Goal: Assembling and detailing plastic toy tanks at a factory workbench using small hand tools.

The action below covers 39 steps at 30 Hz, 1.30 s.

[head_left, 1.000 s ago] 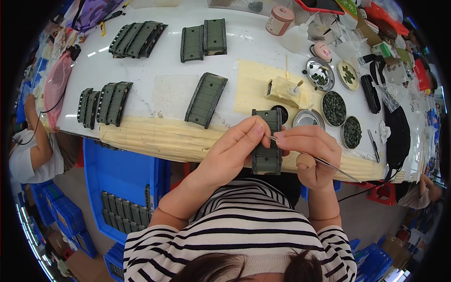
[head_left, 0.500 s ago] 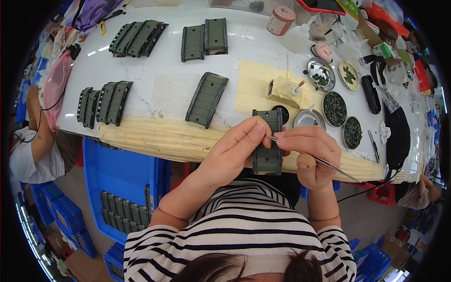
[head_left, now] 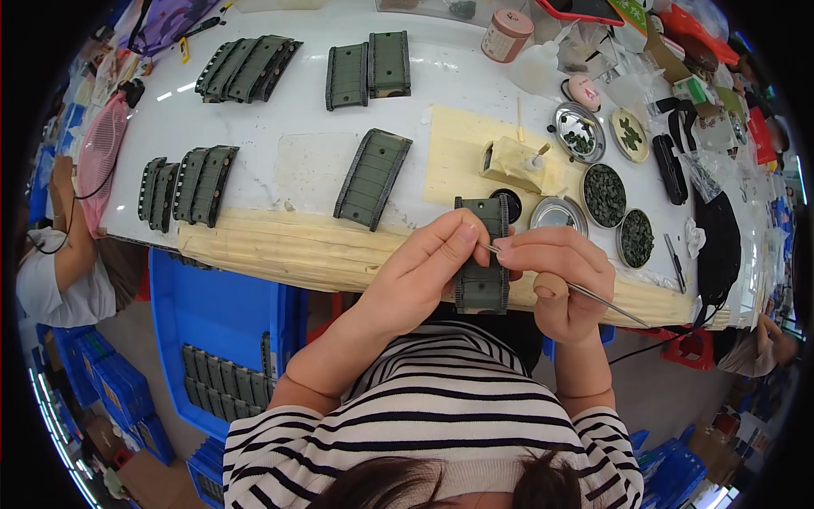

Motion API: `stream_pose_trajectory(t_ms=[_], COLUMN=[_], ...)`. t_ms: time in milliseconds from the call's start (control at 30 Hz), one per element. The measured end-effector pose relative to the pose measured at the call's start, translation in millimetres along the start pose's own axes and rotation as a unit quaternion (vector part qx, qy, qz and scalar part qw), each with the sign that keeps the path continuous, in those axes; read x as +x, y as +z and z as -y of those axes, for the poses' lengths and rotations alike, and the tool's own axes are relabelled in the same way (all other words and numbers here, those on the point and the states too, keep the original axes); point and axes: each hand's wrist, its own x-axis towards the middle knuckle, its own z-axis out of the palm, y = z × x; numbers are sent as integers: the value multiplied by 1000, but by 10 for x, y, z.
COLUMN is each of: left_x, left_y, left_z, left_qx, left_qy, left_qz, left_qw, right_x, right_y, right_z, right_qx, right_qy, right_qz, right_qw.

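My left hand (head_left: 421, 270) is closed on a dark green curved panel (head_left: 482, 293) with ridged edges, held upright over the table's padded front edge. Its thumb and forefinger pinch together in front of the panel, by the tip of a slim metal tool. My right hand (head_left: 566, 276) grips this slim metal tool (head_left: 606, 304), whose long shaft slants down to the right. Whether a tiny piece sits between the fingertips, I cannot tell. Just beyond the panel's upper end is a small round black pot (head_left: 508, 204).
Matching green panels (head_left: 373, 180) lie about the white table (head_left: 280, 119). At the right, round dishes (head_left: 604, 197) hold small dark green pieces, near a tape-wrapped block (head_left: 513, 167). A blue bin (head_left: 216, 297) with more panels stands below left. Another person's arm (head_left: 75, 220) shows far left.
Both hands, the panel and the metal tool stay almost exactly in place. At the far left the other person's arm has shifted slightly.
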Motion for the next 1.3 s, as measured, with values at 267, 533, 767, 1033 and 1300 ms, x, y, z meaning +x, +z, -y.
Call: stream_pose_trajectory(t_ms=[267,533,767,1033,1300], left_x=[-47,-108,-129,-159,-159], left_y=[99,0,-43,-51,-2], left_z=[-137,-159,-114,-105,-207], left_qx=[-52,-180,-269,-242,-201], left_qy=[11,96,85,115,92], left_qz=[-46,-144,-161,-145,-194], left_qw=[998,968,946,952,956], right_x=[-68,-183,-141,-141,-178], right_y=[-74,19,49,40,1], right_z=[-158,-288,-329,-361,-329], right_qx=[38,-41,-106,-116,-76], right_qy=[-8,142,132,113,115], right_qz=[-104,-140,-125,-113,-131], right_qw=[994,979,978,980,982])
